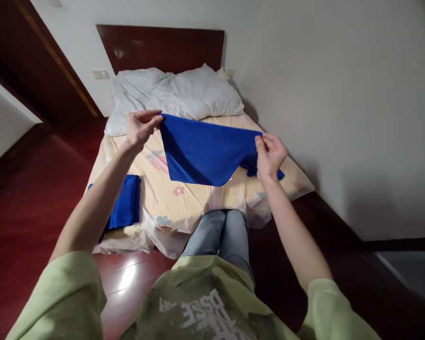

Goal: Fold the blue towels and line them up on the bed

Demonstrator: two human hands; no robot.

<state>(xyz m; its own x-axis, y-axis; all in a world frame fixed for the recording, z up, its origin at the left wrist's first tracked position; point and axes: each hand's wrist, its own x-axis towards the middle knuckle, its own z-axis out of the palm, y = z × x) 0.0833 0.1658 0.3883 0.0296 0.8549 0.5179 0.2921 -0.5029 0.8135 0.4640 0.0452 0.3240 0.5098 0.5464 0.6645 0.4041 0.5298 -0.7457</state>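
A blue cloth (205, 150) is stretched between my two hands above the bed. My left hand (140, 126) pinches its upper left corner. At the upper right corner, my right hand (270, 153) grips it between thumb and fingers. The cloth's lower edge hangs down over the sheet. Some more blue fabric (250, 163) lies partly hidden beside and behind my right hand; I cannot tell if it joins the held cloth. On the bed's left front corner rests a folded blue cloth stack (127, 203), partly covered by my left forearm.
The bed's cream floral sheet (179, 208) spreads below my hands, and my legs (214, 231) stand against its front edge. Pale pillows (173, 92) lie before the dark wooden headboard (163, 47). A white wall (340, 104) runs along the right, and a brown door (38, 56) is at the left.
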